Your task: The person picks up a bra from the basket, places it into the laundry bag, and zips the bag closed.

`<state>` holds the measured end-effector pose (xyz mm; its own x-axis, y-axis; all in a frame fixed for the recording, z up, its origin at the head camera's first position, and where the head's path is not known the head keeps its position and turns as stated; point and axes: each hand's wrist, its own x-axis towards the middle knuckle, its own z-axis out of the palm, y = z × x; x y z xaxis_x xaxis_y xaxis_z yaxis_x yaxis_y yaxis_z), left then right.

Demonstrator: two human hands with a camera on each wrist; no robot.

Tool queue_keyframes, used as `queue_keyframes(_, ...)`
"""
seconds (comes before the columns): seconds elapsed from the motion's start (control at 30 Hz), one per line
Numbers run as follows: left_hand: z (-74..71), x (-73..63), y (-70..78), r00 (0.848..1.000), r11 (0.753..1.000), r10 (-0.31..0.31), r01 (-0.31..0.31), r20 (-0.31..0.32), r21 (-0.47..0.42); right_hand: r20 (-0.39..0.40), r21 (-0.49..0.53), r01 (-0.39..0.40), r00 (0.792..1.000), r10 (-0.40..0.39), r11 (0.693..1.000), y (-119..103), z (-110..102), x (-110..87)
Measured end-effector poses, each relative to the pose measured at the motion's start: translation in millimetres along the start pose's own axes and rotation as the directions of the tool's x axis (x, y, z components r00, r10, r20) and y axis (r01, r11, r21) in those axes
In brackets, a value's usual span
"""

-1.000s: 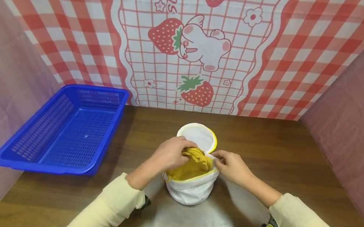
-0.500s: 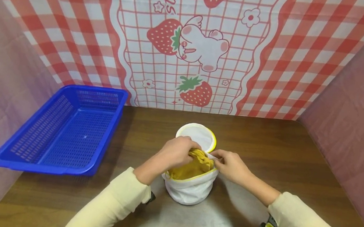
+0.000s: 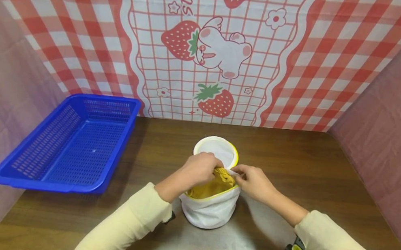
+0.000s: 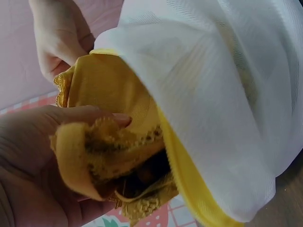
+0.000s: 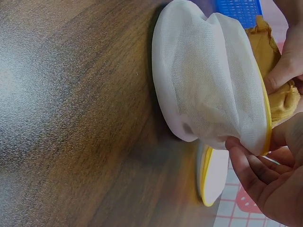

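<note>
A white mesh laundry bag (image 3: 207, 213) with a yellow zip stands on the table, its round lid (image 3: 216, 148) folded back behind it. What looks like a mustard-yellow bra (image 4: 113, 85) with lace trim and an elastic band is bunched in the bag's mouth. Reaching over from the left, my left hand (image 3: 198, 169) grips the bra, thumb on top of its lace, as the left wrist view shows. At the opposite side, my right hand (image 5: 274, 179) pinches the bag's rim between thumb and fingers. Mesh hides the lower part of the contents.
A blue plastic basket (image 3: 119, 155) with perforated sides stands on the left of the brown wooden table (image 3: 292, 163). Behind rises a red-and-white checked cloth (image 3: 313, 63) with strawberries. Pink cloth (image 3: 394, 133) closes off both sides.
My left hand has moved a little to the right with the bunched bra, over the bag's mouth. The right hand has stayed at the rim.
</note>
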<state>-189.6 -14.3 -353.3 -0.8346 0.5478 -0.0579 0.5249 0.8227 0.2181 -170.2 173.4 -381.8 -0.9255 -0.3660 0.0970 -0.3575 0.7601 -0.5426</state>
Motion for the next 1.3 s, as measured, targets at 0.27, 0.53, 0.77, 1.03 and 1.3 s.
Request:
queue_keyframes(0.27, 6.4, 1.4, 6.5, 1.0, 0.997, -0.022, 0.022, -0.002, 0.079, -0.004, 0.006, 0.016, 1.0, -0.016, 1.0, -0.1, 2.6, 1.4)
queue_keyframes(0.53, 7.1, 1.3, 7.0, 1.0, 0.997, -0.022, 0.021, 0.009, 0.079, -0.012, 0.003, 0.013, 1.0, -0.013, 1.0, -0.4, 4.2, 1.2)
queue_keyframes(0.77, -1.4, -8.6, -10.3, 0.999, 0.991, -0.03, 0.033, 0.021, -0.129, -0.002, 0.014, -0.005, 1.0, 0.005, 1.0, 0.5, 4.0, 1.3)
queue_keyframes(1.03, -10.0, -30.3, -37.6, 0.987, 0.876, -0.157, 0.157, 0.037, -0.457, -0.014, 0.019, -0.015, 1.0, 0.015, 1.0, 5.3, 3.3, 0.8)
queue_keyframes(1.3, 2.2, -48.1, -61.3, 0.939, 0.729, -0.334, 0.314, 0.084, -0.608, -0.021, 0.019, -0.017, 1.0, 0.018, 1.0, 7.0, 4.9, 0.8)
